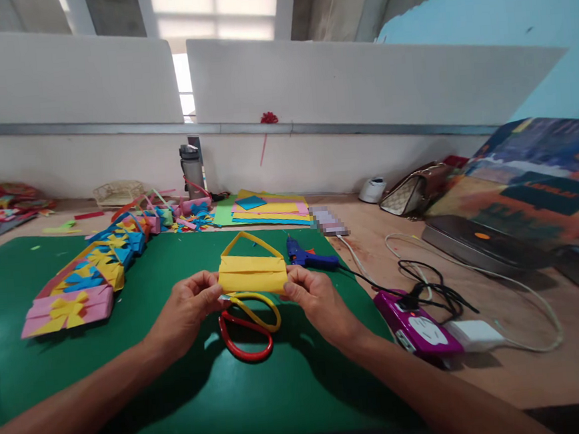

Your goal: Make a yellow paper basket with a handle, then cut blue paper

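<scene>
A yellow folded-paper handbag [252, 276] is stretched between my two hands above the green mat [193, 398]. Its thin yellow strip handle rises to a point at the top. My left hand [184, 309] pinches the bag's left end, and my right hand [321, 301] pinches the right end. Just below and behind the bag lie scissors [249, 355] with one red and one yellow handle loop; their blades are mostly hidden. A blue hot glue gun [310, 257] rests on the mat beyond my right hand.
Finished paper bags with bows [71, 311] form a row at left. Coloured paper sheets [269, 208] are stacked at the back, near a grey bottle [192, 171]. At right are a purple power strip [415, 324], tangled black cables [440, 285] and a handbag [412, 190].
</scene>
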`<state>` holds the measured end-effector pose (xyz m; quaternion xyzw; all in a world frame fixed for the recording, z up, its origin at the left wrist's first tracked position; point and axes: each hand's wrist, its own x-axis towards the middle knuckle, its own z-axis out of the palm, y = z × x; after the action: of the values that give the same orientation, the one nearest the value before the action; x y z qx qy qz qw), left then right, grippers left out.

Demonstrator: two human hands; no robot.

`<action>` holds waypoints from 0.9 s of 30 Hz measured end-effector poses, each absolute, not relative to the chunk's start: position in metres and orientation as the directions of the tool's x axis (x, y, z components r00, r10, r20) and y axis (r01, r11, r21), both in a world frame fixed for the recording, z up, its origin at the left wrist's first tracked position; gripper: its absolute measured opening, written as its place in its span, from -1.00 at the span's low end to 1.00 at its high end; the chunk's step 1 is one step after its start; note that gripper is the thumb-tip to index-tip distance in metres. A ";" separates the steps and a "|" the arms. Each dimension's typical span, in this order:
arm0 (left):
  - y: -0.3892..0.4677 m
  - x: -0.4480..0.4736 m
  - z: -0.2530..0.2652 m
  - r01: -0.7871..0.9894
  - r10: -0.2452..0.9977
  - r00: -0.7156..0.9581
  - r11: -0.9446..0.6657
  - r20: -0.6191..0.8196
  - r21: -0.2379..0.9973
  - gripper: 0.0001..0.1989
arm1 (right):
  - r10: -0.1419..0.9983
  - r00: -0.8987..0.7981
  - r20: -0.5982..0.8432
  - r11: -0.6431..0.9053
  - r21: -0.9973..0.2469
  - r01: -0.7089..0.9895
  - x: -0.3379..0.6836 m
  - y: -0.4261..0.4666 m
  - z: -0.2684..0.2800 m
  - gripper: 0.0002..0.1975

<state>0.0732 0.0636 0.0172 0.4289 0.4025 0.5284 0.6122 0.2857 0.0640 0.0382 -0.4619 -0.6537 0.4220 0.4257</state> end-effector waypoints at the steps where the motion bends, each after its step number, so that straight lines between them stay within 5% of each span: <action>1: 0.064 0.072 0.018 -0.287 0.992 0.120 0.062 -0.029 0.956 -0.73 | 0.961 -0.214 0.175 0.229 -0.939 0.259 0.286 0.064 0.039 -0.84; 6: 0.067 0.069 0.022 -0.223 0.989 0.143 0.061 -0.029 0.973 -0.74 | 0.964 -0.176 0.200 0.245 -0.925 0.290 0.289 0.069 0.039 -0.82; 17: 0.068 0.068 0.019 -0.301 0.881 0.424 0.357 -0.211 0.884 -0.76 | 0.932 -0.202 0.300 0.352 -0.881 0.315 0.289 0.070 0.043 -0.84; 27: 0.074 0.063 0.013 -0.224 0.839 0.497 0.371 -0.221 0.901 -0.78 | 0.912 -0.215 0.348 0.401 -0.864 0.303 0.293 0.074 0.045 -0.86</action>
<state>0.0632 0.0741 0.0133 0.4343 0.3540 0.3552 0.7483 0.2930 0.0737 0.0447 -0.4319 -0.7035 0.3359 0.4536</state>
